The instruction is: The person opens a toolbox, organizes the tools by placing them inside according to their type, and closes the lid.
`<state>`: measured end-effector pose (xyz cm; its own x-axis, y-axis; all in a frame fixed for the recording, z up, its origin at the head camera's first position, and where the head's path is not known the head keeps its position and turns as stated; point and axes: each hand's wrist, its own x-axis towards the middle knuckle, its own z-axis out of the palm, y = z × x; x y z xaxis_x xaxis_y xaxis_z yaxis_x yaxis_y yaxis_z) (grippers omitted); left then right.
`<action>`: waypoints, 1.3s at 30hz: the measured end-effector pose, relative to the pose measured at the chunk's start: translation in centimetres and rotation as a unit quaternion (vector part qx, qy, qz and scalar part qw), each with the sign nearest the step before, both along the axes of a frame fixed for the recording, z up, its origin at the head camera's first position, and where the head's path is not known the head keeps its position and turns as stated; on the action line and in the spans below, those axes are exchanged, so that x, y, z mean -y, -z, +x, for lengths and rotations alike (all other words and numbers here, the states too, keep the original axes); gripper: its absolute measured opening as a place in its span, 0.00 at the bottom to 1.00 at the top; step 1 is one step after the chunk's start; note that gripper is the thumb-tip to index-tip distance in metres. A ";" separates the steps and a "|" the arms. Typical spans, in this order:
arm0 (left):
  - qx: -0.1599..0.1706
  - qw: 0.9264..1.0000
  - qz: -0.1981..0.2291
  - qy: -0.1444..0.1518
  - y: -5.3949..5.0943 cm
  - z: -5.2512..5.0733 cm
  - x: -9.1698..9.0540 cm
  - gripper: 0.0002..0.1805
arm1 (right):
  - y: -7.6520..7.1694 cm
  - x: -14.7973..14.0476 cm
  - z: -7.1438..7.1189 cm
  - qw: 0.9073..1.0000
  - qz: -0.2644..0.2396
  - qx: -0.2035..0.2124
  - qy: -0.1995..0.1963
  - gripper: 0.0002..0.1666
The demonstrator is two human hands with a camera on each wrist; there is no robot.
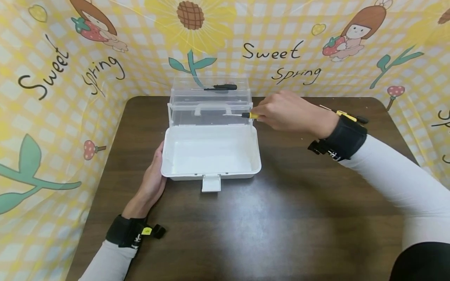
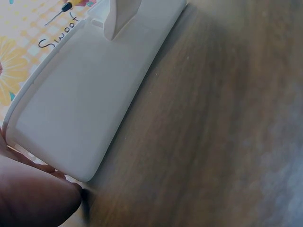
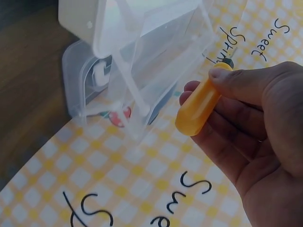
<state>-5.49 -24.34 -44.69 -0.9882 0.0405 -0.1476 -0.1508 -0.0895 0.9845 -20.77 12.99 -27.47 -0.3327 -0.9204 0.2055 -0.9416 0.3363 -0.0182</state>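
Observation:
A white toolbox (image 1: 211, 176) with its clear lid raised stands on the table. My right hand (image 1: 286, 111) pinches a screwdriver (image 1: 253, 116) by its yellow handle over the back right of the box, its shaft pointing left. In the right wrist view the screwdriver's yellow handle (image 3: 201, 106) lies between thumb and fingers. My left hand (image 1: 152, 175) rests along the toolbox's left side; in the left wrist view the thumb (image 2: 38, 194) is at the toolbox's corner. Black-handled screwdrivers (image 1: 225, 87) lie in the clear upper part behind the base.
More tools with yellow and black handles (image 1: 348, 116) lie on the table (image 1: 299, 234) behind my right wrist, partly hidden. The toolbox's front latch (image 1: 211, 184) hangs forward. A patterned cloth (image 1: 281, 23) borders the table at the back and sides.

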 end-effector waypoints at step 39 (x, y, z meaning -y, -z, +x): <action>0.002 1.000 0.003 -0.003 0.1 -0.1 0.1 0.39 | 4.9 8.8 -1.8 0.986 0.099 0.136 0.018 0.08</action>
<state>-5.63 -24.42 -44.81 -0.9878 0.0347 -0.1516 -0.1543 -0.0956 0.9834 -22.55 4.15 -32.40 -0.3830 -0.9204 -0.0787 -0.8985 0.3910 -0.1994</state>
